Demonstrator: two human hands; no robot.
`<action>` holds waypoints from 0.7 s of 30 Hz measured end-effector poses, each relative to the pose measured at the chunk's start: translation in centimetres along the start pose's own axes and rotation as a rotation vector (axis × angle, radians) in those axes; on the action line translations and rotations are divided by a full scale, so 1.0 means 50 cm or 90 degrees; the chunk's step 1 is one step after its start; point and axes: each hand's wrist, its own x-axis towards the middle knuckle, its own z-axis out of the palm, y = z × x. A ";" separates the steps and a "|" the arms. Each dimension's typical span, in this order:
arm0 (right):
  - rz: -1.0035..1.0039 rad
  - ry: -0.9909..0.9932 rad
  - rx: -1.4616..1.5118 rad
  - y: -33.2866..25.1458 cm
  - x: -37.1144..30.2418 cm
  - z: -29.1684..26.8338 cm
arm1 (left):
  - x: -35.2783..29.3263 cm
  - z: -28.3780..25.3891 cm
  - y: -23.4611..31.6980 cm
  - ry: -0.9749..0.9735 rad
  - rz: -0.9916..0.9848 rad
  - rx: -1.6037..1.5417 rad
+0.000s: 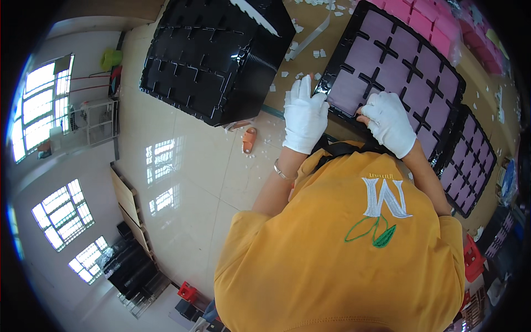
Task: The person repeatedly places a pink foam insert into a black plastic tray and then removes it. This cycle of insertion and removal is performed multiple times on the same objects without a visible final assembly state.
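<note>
- While the two hands stand apart at the near side of one black tray (412, 68), the left hand (305, 119), in a white glove, is at the tray's left corner, fingers mostly straight and pointing away from the body; whether it grips the rim cannot be told.
- Further right along the same near edge is the right hand (389, 123), also gloved in white, its fingers curled and thumb bent in close to them; whether anything is pinched there is hidden.
- The tray lies tilted across the view, with purple pieces (390, 71) filling its compartments between raised black cross-shaped dividers.
- Just beside its right end is a second tray (469, 160), also black with purple pieces.
- Beneath them is a brown bench (310, 16), scattered with small white scraps (319, 53).
- Beyond the first tray, pink blocks (420, 19) sit near the upper right.
- To the left rises a tall stack of black trays (213, 61), with a jagged white strip (257, 19) on it.
- A silvery bracelet (281, 170) circles the left wrist, below the glove; the shirt (343, 265) is yellow-orange.
- On the glossy tiled floor (204, 177) lies an orange slipper (249, 140), near the stack.
- Far right, something red (472, 260) shows beside the shirt sleeve.
</note>
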 end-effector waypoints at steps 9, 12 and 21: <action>0.072 0.096 0.005 -0.001 -0.067 -0.034 | 0.026 0.026 0.062 -0.102 -0.108 0.195; 0.083 0.131 0.032 0.012 -0.099 -0.030 | 0.028 0.037 0.069 -0.085 -0.147 0.241; 0.063 0.137 0.069 0.049 -0.165 -0.062 | 0.013 0.082 0.058 -0.001 -0.286 0.186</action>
